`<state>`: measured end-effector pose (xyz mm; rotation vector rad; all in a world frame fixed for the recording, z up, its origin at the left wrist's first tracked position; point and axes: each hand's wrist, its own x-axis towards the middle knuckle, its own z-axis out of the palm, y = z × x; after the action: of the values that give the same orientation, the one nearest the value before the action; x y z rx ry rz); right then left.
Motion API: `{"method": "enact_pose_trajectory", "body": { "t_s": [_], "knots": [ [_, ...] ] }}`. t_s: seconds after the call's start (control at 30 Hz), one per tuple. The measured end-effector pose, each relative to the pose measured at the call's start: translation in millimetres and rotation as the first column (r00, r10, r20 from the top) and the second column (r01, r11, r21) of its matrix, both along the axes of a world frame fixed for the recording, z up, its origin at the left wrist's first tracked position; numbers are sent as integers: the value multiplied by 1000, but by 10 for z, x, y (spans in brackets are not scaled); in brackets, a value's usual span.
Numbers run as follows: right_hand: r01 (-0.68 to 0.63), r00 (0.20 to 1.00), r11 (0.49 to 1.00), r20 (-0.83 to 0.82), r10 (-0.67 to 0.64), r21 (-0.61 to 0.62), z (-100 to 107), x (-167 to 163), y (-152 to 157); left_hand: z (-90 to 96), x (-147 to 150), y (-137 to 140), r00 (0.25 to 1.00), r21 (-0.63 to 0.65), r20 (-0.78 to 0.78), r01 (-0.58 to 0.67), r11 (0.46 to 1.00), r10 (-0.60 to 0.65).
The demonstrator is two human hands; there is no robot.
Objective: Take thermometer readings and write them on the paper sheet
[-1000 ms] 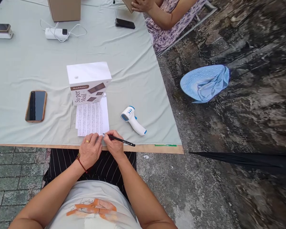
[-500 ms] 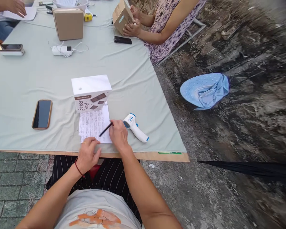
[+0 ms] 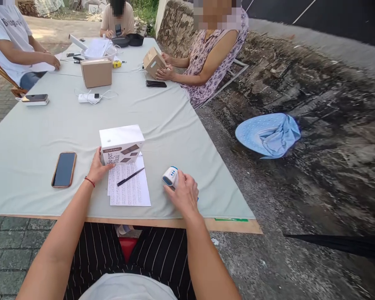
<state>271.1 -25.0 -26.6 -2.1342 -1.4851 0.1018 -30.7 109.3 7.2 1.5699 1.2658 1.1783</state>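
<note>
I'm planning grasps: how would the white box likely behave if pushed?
The white box probably keeps its shape: its faces look flat, its edges straight. It may drag the printed sheets, which seem to run beneath it. Its smooth-looking sides might slip.

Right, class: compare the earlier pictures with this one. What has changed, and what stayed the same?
The right hand has let go of the pen, which now lies on the papers, and moved right onto the thermometer. The left hand has moved forward to the white box's left side. The phone and blue hat stayed put.
</note>
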Motion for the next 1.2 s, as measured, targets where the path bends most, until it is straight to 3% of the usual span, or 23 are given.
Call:
{"method": "enact_pose_trajectory", "body": {
  "t_s": [0.07, 0.13, 0.2, 0.27, 0.33, 0.43, 0.5, 0.57, 0.7, 0.87, 1.07, 1.2],
  "knots": [
    [-15, 1000, 992, -24, 12, -129, -54, 205, -38, 27, 60, 60, 990, -41, 90, 109, 993, -105],
    [-50, 995, 981, -95, 32, -187, -60, 309, -25, 72, 111, 71, 984, -66, 150, 103, 992, -92],
    [-38, 977, 986, -215, 1, -165, -4, 300, 20, 119, 146, 42, 985, -73, 173, 28, 997, -14],
    [-42, 909, 995, -417, 3, -85, 114, 175, 70, 153, 161, -17, 982, -76, 185, -23, 997, 37],
    [-118, 746, 992, -656, 116, 40, 277, -53, 109, 168, 159, -94, 983, -72, 173, -50, 996, 62],
    [-223, 420, 959, -870, 257, 176, 533, -513, 148, 150, 133, -204, 988, -64, 105, -109, 992, 116],
    [-243, 281, 954, -928, 243, 176, 652, -818, 179, 121, 108, -248, 988, -57, 29, -151, 987, 153],
    [-247, 199, 958, -960, 195, 143, 703, -1061, 211, 90, 88, -262, 985, -41, -68, -164, 986, 161],
    [-211, 184, 975, -976, 117, 77, 659, -1312, 246, 49, 73, -238, 976, -31, -167, -148, 989, 141],
    [-160, 216, 981, -965, 148, 114, 594, -1413, 235, 28, 89, -239, 977, -21, -155, -148, 989, 143],
    [-130, 111, 984, -984, 140, 126, 641, -1444, 224, 46, 117, -302, 976, 28, -151, -157, 987, 160],
    [-119, 112, 982, -980, 162, 149, 678, -1430, 214, 46, 116, -317, 975, 29, -161, -153, 988, 156]
  ]
}}
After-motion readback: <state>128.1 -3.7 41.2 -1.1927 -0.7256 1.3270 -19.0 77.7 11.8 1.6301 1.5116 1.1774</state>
